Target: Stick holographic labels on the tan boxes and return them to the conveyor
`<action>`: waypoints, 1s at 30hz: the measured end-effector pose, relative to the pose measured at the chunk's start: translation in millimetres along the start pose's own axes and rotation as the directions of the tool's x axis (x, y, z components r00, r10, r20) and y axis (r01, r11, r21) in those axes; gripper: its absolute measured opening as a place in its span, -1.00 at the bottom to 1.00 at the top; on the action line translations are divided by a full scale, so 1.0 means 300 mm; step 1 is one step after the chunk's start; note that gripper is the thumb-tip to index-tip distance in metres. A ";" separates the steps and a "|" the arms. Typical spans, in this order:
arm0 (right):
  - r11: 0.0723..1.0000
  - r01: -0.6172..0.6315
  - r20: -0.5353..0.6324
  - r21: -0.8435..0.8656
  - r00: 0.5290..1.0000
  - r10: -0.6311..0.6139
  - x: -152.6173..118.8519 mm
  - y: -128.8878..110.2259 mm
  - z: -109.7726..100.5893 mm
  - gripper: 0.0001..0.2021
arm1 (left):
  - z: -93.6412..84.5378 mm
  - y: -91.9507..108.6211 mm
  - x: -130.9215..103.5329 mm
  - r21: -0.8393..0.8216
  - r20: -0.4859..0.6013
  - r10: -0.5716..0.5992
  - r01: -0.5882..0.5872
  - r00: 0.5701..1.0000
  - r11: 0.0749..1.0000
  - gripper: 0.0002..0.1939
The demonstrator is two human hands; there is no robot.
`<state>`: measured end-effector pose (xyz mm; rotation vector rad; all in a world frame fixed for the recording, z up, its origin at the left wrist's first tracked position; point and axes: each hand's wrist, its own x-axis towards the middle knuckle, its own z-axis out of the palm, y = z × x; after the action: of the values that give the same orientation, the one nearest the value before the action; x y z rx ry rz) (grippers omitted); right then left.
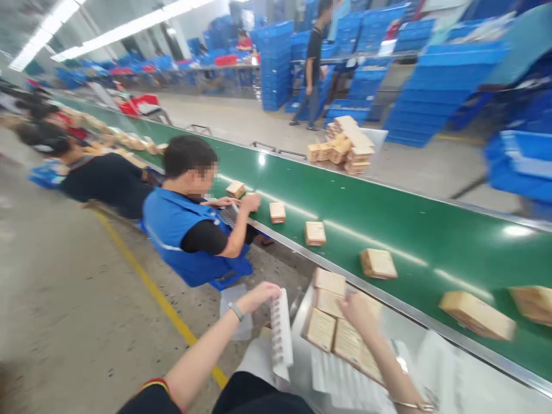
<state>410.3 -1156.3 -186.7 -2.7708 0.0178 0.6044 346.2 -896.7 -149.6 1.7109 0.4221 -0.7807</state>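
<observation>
Head view was smeared by motion, so fine detail was hard to read. Just short of the green conveyor belt (388, 230), the left hand (261, 295) gripped the top edge of a white blister tray (281, 335), held upright; its cells were too blurred to tell what they held. Nearer the belt, the right hand (360, 313) rested on flat tan cartons (334, 328) lying on a steel ledge (431, 345) along the belt; whether it pinched one could not be told. Tan boxes (378, 263) rode on the belt, the rightmost cut off by the frame. Farther along the belt's near side, a co-worker in a blue vest (190, 230) leaned over it.
</observation>
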 end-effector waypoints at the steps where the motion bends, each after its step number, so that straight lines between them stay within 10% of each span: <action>1: 0.999 -0.012 0.056 -0.045 0.998 0.015 -0.032 -0.005 0.005 -0.71 | -0.021 0.033 0.053 0.019 0.069 0.029 -0.030 0.997 0.999 -0.71; 5: 0.984 -0.025 0.184 -0.175 0.981 0.058 -0.112 -0.086 0.063 -0.77 | -0.026 0.159 0.307 0.076 0.308 0.112 -0.142 0.945 0.987 -0.81; 13: 0.926 -0.317 0.167 -0.206 0.921 0.352 -0.157 -0.166 0.125 -0.69 | 0.206 0.255 0.664 0.268 0.485 0.018 -0.169 0.875 0.948 -0.77; 19: 0.867 -0.476 0.152 -0.148 0.855 0.495 -0.146 -0.138 0.139 -0.65 | 0.239 0.179 0.677 0.358 0.451 -0.036 -0.143 0.892 0.923 -0.73; 30: 0.877 -0.468 0.100 0.113 0.883 0.458 0.060 -0.075 0.129 -0.65 | 0.130 0.029 0.515 0.216 0.322 -0.004 -0.070 0.947 0.974 -0.73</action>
<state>412.9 -1122.6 -221.0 -2.6140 0.7012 0.7809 451.1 -954.3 -255.2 1.7519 0.0817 -1.0949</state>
